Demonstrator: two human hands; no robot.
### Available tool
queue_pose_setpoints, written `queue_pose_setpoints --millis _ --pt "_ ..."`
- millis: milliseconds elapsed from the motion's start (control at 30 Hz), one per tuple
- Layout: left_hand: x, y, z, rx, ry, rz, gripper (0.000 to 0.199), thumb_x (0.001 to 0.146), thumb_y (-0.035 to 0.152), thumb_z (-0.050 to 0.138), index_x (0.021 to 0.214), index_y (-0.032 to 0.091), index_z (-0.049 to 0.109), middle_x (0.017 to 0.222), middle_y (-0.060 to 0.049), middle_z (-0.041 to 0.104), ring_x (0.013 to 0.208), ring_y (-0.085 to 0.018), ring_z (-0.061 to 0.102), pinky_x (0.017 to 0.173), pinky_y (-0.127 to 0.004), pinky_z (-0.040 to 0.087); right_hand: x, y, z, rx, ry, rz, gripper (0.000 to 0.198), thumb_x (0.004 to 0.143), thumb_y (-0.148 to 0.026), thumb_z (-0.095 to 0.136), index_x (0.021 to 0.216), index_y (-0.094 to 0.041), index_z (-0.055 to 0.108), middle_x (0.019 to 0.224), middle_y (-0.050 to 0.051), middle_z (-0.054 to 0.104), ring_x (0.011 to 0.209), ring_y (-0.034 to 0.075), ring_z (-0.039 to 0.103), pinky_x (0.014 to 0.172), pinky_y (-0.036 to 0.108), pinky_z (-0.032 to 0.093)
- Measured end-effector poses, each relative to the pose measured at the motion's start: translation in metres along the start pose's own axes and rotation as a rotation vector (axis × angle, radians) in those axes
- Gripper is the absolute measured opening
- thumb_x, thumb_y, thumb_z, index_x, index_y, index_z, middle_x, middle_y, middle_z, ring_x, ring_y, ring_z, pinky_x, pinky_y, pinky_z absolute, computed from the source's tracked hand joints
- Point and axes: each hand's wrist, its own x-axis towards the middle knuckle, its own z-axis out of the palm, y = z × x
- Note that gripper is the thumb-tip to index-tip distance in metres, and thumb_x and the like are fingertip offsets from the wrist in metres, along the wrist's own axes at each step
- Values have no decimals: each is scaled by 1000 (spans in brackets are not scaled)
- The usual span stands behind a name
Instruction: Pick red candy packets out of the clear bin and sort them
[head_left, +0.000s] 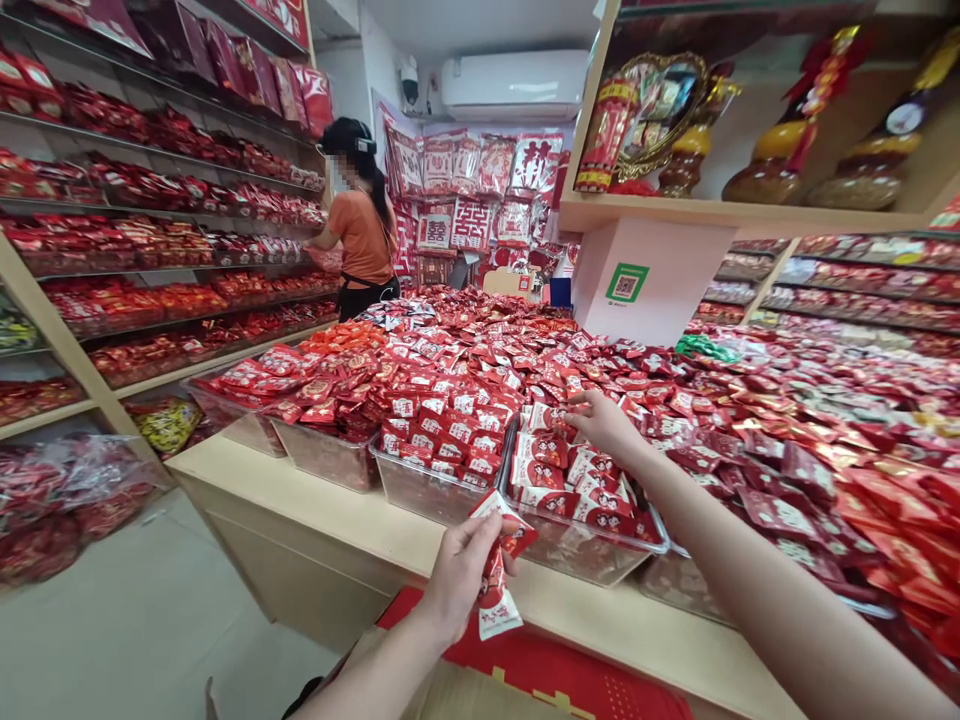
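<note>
My left hand (469,570) is closed on red-and-white wrapped packets, held in front of the counter edge. One packet (496,595) hangs below the fingers and another sticks out above the thumb. My right hand (606,425) is stretched over a clear plastic bin (600,560) filled with similar red-and-white packets (540,475). Its fingers are apart, with their tips at the packets toward the back of the bin. Whether the fingertips press on a packet is hard to see.
More clear bins (431,490) of red packets line the wooden counter (315,520). A person (360,235) in an orange top stands by the left shelves (172,265). A cabinet (750,215) with gourd ornaments overhangs the right side. A red box (570,680) sits below the counter edge.
</note>
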Motion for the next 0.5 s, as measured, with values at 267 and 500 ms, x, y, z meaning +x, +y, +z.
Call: queue_pose_setpoints --millis 267,500 --pt "-2 -2 0 103 -37 21 44 74 49 51 86 9 62 50 -4 57 40 -5 40 40 -17 26 16 4 18 -228 -112 -71 21 73 -25 54 90 -16 63 77 7 65 65 16 59 61 25 41" --pt "0 -2 -1 139 -52 35 44 73 49 51 86 9 62 51 -3 57 41 -6 42 40 -17 28 16 3 14 -298 -107 -118 20 72 -24 54 87 -16 65 87 10 66 81 20 59 69 27 41"
